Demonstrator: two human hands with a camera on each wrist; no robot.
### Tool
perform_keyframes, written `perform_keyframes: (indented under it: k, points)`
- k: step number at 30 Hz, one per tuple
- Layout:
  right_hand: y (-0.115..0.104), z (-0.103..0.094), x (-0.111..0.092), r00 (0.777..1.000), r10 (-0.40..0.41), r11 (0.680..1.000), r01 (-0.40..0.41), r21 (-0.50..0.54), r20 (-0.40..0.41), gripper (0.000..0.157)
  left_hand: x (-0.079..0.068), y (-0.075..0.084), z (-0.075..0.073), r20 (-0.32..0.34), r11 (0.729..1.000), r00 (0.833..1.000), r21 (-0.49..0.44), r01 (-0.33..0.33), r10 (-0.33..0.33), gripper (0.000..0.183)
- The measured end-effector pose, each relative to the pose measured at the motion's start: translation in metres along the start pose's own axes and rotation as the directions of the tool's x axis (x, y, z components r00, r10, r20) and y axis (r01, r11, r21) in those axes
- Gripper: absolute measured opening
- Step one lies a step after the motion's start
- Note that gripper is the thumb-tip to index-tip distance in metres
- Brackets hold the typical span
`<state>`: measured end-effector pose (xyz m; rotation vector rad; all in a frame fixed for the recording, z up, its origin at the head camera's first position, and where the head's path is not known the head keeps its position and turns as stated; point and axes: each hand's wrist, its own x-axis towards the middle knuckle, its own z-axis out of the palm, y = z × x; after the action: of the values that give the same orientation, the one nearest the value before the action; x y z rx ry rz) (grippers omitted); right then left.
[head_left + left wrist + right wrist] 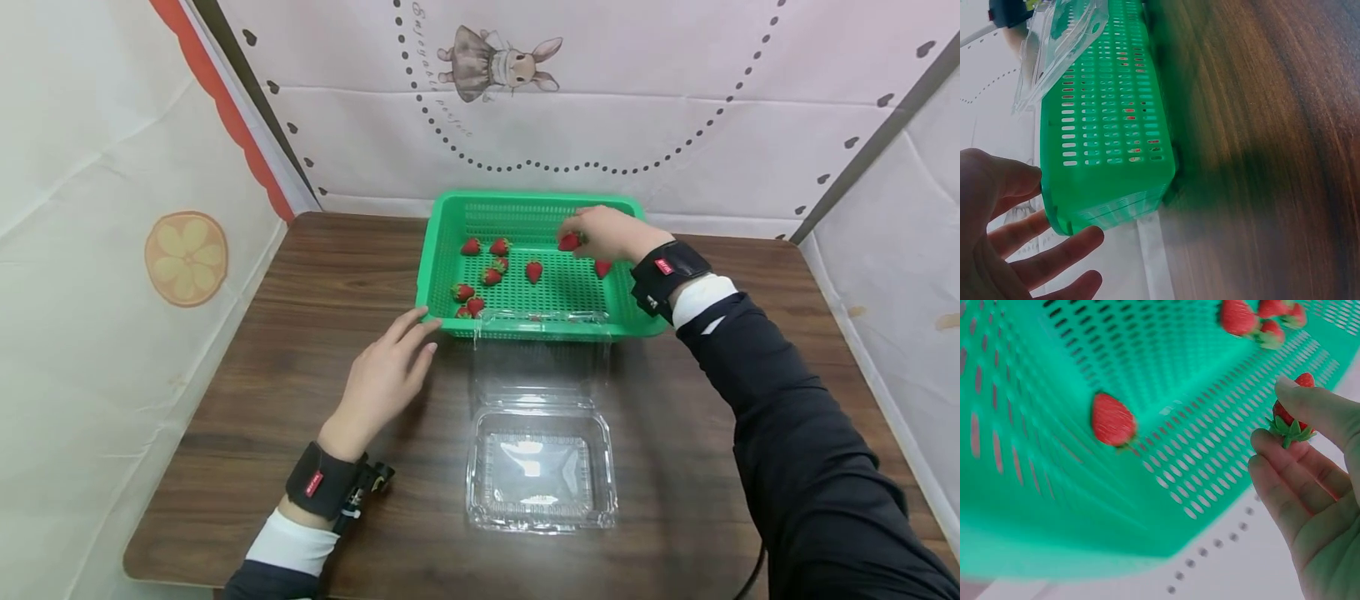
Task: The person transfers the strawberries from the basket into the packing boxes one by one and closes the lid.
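Note:
A green plastic basket point(430, 258) holds several loose strawberries point(533, 272). My right hand point(611, 234) is over the basket's far right part and pinches a strawberry point(1294, 412) between thumb and fingers, its green leaves facing the palm side. Another strawberry point(1112, 420) lies apart near the basket's right end. At the near left corner, my left hand point(386, 375) touches the basket rim with its fingertips, the fingers spread and fairly straight. A clear plastic clamshell box point(542, 475) stands in front of the basket with its lid point(540, 367) raised against the near rim.
The brown wooden table point(337, 283) carries all of this. White printed cloth point(600, 125) walls it off at the back and on both sides. A black cable point(752, 575) runs beneath my right forearm.

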<state>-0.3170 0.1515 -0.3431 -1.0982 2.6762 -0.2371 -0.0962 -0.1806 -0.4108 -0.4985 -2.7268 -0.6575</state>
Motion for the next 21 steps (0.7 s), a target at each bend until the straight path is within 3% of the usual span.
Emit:
perform_keyframes:
  k: [12, 21]
  points:
    - [-0.035, -0.043, -0.040, 0.985, -0.107, 0.994, 0.106, -0.012, -0.134, 0.034, -0.001, 0.002, -0.002, 0.040, 0.999, 0.999, 0.036, 0.017, -0.018, 0.042]
    - [-0.072, -0.049, -0.076, 0.950, -0.256, 0.966, 0.243, -0.091, -0.179, 0.031, -0.008, 0.014, 0.002, 0.017, 0.998, 0.999, 0.043, -0.036, 0.036, 0.039]
